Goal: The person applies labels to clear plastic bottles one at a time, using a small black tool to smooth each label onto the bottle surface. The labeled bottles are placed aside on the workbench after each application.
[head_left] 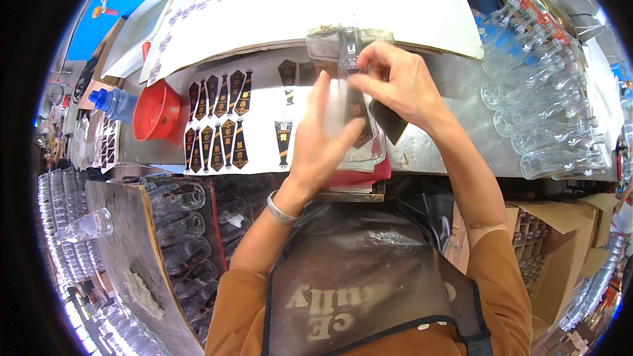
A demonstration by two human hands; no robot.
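A clear glass bottle [349, 49] lies in front of me, its neck pointing away, on a pad with a grey cloth [322, 38] at its far end. A dark label with orange marks [357, 111] shows along the bottle. My left hand [323, 135], somewhat blurred, is at the bottle's left side with thumb and fingers apart. My right hand [400, 84] has thumb and forefinger bent close to the bottle's neck. A black flat piece with a pointed end [390, 124] sticks out under the right hand, seemingly held by its hidden lower fingers.
Several dark tie-shaped labels [217, 95] lie on a white sheet [260, 148] at left, beside a red funnel-like container [157, 115] and a blue-capped plastic bottle [117, 104]. Clear glass bottles [537, 102] lie in a row at right. A cardboard box [560, 244] stands below them.
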